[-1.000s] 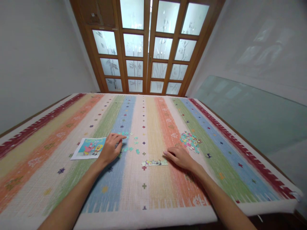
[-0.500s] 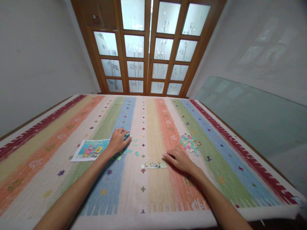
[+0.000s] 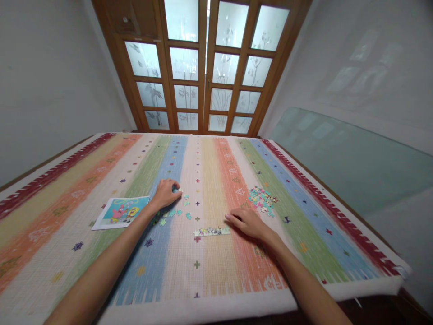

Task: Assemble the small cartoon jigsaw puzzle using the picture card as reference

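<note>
My left hand is over the blue stripe, thumb and fingers pinched on a small jigsaw piece, whose pale edge peeks out at the fingertips. Loose teal jigsaw pieces lie below and right of that hand, partly covered by it. My right hand rests on the orange stripe, fingers loosely curled, thumb a little apart, with nothing visible in it. Its fingertips are just off the right end of a joined strip of puzzle pieces. Beyond it lies a heap of mixed jigsaw pieces.
A printed cartoon picture lies flat left of my left forearm. The striped cloth covers the table. Wooden doors with frosted panes stand behind, and a pale green panel leans along the right wall.
My left fingers have drawn together from a spread pose into a pinch on a piece. The right hand stays by the strip. The whole view has shifted slightly.
</note>
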{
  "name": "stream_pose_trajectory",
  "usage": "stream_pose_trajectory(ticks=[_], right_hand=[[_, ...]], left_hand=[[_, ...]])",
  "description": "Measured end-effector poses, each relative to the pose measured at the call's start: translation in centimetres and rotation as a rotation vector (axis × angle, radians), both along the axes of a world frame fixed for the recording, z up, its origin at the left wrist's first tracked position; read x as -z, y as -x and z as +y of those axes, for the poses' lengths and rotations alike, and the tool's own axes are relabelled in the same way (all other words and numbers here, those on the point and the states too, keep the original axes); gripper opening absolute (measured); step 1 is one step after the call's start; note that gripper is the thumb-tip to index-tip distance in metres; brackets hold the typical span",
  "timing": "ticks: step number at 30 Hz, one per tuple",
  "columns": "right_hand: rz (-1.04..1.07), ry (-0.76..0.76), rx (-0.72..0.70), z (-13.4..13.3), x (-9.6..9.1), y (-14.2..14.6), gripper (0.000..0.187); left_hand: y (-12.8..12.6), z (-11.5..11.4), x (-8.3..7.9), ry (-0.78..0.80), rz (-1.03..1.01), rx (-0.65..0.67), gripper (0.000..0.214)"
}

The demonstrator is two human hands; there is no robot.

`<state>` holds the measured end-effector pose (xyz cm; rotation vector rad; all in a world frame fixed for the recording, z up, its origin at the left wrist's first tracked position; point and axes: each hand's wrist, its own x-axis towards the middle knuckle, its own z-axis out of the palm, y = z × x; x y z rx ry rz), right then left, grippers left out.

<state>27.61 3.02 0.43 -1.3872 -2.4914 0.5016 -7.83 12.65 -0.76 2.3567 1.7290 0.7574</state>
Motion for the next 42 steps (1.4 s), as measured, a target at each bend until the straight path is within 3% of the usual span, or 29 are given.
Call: stream_pose_trajectory(ticks=[12, 22, 28, 31, 36, 42], right_hand=[[0.016, 0.025, -0.010, 0.0, -0.3, 0.1, 0.041], [0.002, 0.012, -0.012, 0.0, -0.4, 0.2, 0.040], [-0.003, 0.017, -0.015, 0.0, -0.6, 0.2, 0.041], [-0.005, 0.002, -0.008, -0.1, -0.6, 0.2, 0.041], [-0.021, -0.012, -0.015, 0.0, -0.4, 0.2, 0.041], [-0.035, -0.054, -0.021, 0.1, -0.1, 0.1, 0.043]], left_hand=[[-0.1, -0.9, -0.5, 0.010, 0.019, 0.068, 0.024], [-0.1, -1.2, -1.4, 0.027, -0.093, 0.075, 0.012], [-0.7, -5.2, -3.3, 0.108, -0.175, 0.198, 0.019], [-1.6, -8.3, -3.7, 0.220, -0.263, 0.357, 0.019], [-3.3, -11.9, -2.7, 0.284, -0.262, 0.469, 0.015], [-3.6, -12.5, -1.4, 0.195, -0.211, 0.468, 0.013]])
